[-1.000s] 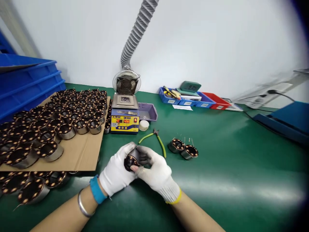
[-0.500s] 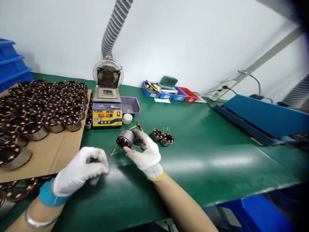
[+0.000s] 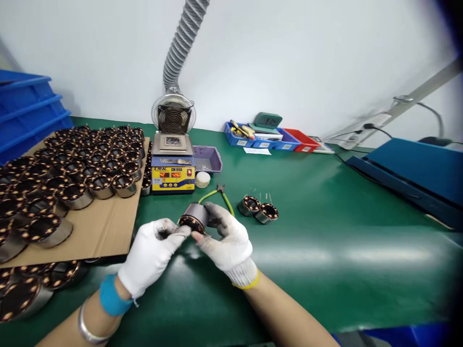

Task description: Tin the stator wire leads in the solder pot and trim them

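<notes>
My right hand [image 3: 227, 243], in a white glove with a bared thumb tip, grips a motor stator [image 3: 197, 214] by its steel side. The stator is tilted, its ring of copper windings facing down toward me. At the lower left rim my gloved left hand [image 3: 154, 253] meets it, thumb and fingers pinched together; whether they hold the rim or a lead wire is hidden. Just behind the stator lie green-handled cutters [image 3: 227, 201]. To the right, two smaller-looking stators [image 3: 266, 213] stand upright on the green mat, thin wires sticking up.
Many stators [image 3: 75, 195] crowd a cardboard sheet [image 3: 104, 226] at left. A yellow-and-blue solder pot [image 3: 173, 178] stands behind my hands, beside a purple tray [image 3: 217, 166] and a round white pad [image 3: 202, 180]. Small bins [image 3: 300, 140] and a blue machine [image 3: 419, 168] are farther right.
My left hand has moved right and up to the stator and now touches its rim. My right hand still holds the stator. The view has shifted slightly left.
</notes>
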`<action>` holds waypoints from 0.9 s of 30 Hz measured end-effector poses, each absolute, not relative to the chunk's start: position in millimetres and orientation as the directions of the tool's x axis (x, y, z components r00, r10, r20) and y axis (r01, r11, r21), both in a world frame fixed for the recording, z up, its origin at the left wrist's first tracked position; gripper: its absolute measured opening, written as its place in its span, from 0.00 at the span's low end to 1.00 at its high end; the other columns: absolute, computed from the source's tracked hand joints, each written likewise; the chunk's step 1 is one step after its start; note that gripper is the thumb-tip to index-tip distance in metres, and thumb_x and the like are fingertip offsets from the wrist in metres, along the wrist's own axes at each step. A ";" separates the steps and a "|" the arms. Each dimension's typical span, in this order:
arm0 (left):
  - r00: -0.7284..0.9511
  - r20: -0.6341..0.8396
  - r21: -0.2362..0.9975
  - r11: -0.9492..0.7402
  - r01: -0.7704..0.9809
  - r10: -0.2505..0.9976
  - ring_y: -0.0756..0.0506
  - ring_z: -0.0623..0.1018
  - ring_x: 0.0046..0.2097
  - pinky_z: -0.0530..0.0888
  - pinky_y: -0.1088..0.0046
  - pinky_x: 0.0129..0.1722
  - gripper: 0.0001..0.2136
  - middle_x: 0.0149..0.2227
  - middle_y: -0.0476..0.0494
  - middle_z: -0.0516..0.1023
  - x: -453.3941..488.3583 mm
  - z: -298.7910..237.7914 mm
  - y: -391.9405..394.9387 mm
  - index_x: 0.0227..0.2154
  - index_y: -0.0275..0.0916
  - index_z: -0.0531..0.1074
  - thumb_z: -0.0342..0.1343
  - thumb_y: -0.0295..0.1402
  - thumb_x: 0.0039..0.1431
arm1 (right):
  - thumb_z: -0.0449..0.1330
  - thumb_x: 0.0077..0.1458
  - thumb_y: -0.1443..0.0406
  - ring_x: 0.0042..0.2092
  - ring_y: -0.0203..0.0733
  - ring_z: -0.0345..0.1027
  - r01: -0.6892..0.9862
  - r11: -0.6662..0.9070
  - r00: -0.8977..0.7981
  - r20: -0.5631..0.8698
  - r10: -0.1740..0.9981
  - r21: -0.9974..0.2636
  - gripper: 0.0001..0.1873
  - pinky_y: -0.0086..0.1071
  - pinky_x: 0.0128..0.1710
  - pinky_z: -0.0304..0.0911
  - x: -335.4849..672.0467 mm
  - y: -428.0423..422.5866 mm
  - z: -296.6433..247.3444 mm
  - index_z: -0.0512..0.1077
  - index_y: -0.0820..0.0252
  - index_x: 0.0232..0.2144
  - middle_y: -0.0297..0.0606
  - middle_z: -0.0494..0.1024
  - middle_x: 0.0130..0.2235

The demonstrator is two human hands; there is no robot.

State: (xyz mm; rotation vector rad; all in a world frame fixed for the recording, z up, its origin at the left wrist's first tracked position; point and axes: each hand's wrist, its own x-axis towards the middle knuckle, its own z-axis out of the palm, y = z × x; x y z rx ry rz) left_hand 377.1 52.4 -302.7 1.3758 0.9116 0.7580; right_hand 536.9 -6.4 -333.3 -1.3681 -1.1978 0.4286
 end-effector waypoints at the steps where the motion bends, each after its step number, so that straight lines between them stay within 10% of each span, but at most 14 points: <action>1: 0.478 -0.106 0.994 0.092 0.053 0.872 0.51 0.66 0.26 0.64 0.76 0.26 0.17 0.22 0.51 0.67 377.8 -303.0 51.8 0.20 0.36 0.66 0.63 0.45 0.47 | 0.70 0.43 0.58 0.40 0.50 0.74 0.387 0.239 0.396 0.394 0.829 -0.891 0.31 0.41 0.42 0.74 536.4 -6.2 -334.0 0.71 0.62 0.50 0.48 0.77 0.45; 10: 0.428 0.019 0.996 0.020 -0.088 0.904 0.50 0.69 0.28 0.67 0.76 0.28 0.16 0.24 0.49 0.69 365.9 -306.1 53.5 0.22 0.36 0.71 0.61 0.43 0.54 | 0.71 0.40 0.59 0.38 0.49 0.75 0.329 0.230 0.469 0.370 0.802 -0.916 0.31 0.41 0.40 0.74 537.7 -3.5 -326.0 0.72 0.61 0.48 0.46 0.79 0.42; 16: 0.090 -0.094 0.898 0.124 -0.423 0.991 0.49 0.74 0.28 0.70 0.78 0.24 0.17 0.26 0.50 0.74 356.0 -296.9 59.6 0.27 0.39 0.76 0.71 0.45 0.37 | 0.70 0.38 0.58 0.39 0.48 0.75 0.225 0.222 0.543 0.311 0.780 -0.949 0.33 0.40 0.42 0.73 557.2 29.9 -291.8 0.70 0.63 0.47 0.45 0.79 0.41; 23: 0.366 -0.028 0.979 0.100 -0.180 0.930 0.48 0.74 0.31 0.73 0.74 0.31 0.21 0.31 0.44 0.76 369.0 -305.4 46.1 0.32 0.34 0.74 0.59 0.51 0.54 | 0.70 0.39 0.60 0.46 0.51 0.72 0.775 0.083 0.377 0.564 0.735 -0.626 0.29 0.45 0.51 0.67 581.7 137.4 -232.5 0.73 0.62 0.46 0.40 0.77 0.42; 27: 0.200 -0.022 0.964 0.074 -0.254 0.979 0.46 0.77 0.40 0.74 0.73 0.35 0.28 0.45 0.41 0.76 371.0 -311.3 55.8 0.48 0.37 0.69 0.63 0.51 0.50 | 0.71 0.39 0.61 0.45 0.49 0.73 0.822 0.131 0.269 0.580 0.769 -0.554 0.28 0.44 0.50 0.68 564.6 161.6 -212.8 0.73 0.60 0.45 0.37 0.78 0.41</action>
